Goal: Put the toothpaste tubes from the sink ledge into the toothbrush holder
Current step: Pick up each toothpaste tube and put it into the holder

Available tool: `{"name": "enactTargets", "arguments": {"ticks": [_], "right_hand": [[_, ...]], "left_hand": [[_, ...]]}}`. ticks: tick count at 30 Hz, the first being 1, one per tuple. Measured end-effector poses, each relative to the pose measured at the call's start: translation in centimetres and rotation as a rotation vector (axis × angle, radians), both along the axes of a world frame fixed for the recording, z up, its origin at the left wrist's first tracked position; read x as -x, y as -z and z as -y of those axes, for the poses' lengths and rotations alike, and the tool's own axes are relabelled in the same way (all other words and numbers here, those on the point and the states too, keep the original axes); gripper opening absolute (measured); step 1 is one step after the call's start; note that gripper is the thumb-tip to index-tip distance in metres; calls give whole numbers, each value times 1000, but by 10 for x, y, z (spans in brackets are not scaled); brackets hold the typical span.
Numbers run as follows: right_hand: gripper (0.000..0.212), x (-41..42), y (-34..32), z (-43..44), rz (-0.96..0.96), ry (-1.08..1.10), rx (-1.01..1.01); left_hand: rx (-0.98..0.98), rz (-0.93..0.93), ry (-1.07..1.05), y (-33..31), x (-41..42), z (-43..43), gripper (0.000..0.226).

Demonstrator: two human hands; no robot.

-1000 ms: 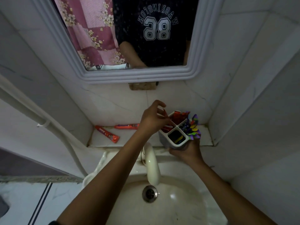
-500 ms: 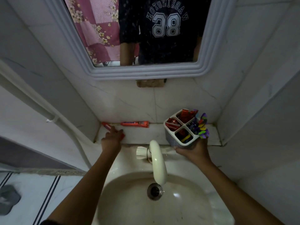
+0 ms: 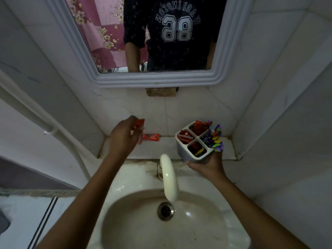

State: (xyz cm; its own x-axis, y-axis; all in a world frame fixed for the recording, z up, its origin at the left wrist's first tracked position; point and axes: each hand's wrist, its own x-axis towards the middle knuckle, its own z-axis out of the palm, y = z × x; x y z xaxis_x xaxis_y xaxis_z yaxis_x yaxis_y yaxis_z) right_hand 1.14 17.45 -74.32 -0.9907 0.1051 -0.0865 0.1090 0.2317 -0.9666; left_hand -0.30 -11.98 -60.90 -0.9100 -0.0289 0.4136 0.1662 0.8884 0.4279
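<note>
Left hand (image 3: pixel 124 135) grip pinching red toothpaste tube (image 3: pixel 138 124) above ledge (image 3: pixel 161 150), right hand (image 3: pixel 206 165) clasping holder (image 3: pixel 186 155)

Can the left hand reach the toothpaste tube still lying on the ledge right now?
Probably not yet: the left hand already grips a tube. The ledge tube lies unobstructed just beside it.

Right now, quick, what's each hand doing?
Left hand: closed on a red toothpaste tube, lifted above the ledge.
Right hand: closed around the toothbrush holder, holding it up.
</note>
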Motion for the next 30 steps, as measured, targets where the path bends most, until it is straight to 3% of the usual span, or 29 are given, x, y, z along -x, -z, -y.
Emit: {"name": "enactTargets", "arguments": {"ticks": [4,7,9,13,15,18,20,22,26,30], "right_hand": [[107,0,3,-1,16,-12,55],[111,0,-1,0,16,-28,100],[105,1,1,0,-6,-49,123],[109,8,11,-3,35,-32,132],[108,6,7,-2,46,-19,93],[106,4,7,-2,37,-12,64],[111,3,9,-2,3,-21,49],[114,3,14,-4,12,-14,42],[115,5,19,-5,69,-2,-5],[120,4,22,-6,75,-13,-35]], "left_hand": [[-466,31,143,-56,-20,-61,18],[-612,196,302,-65,-13,-93,20],[-607,297,369,-59,-2,-108,22],[-333,423,414,-39,16,-122,26],[-310,421,379,-33,17,-119,31],[-352,272,145,-18,20,-95,30],[-213,238,-33,5,29,-66,24],[-19,354,-96,36,36,-38,30],[316,591,18,87,39,-6,49],[482,527,73,103,43,2,34]]}}
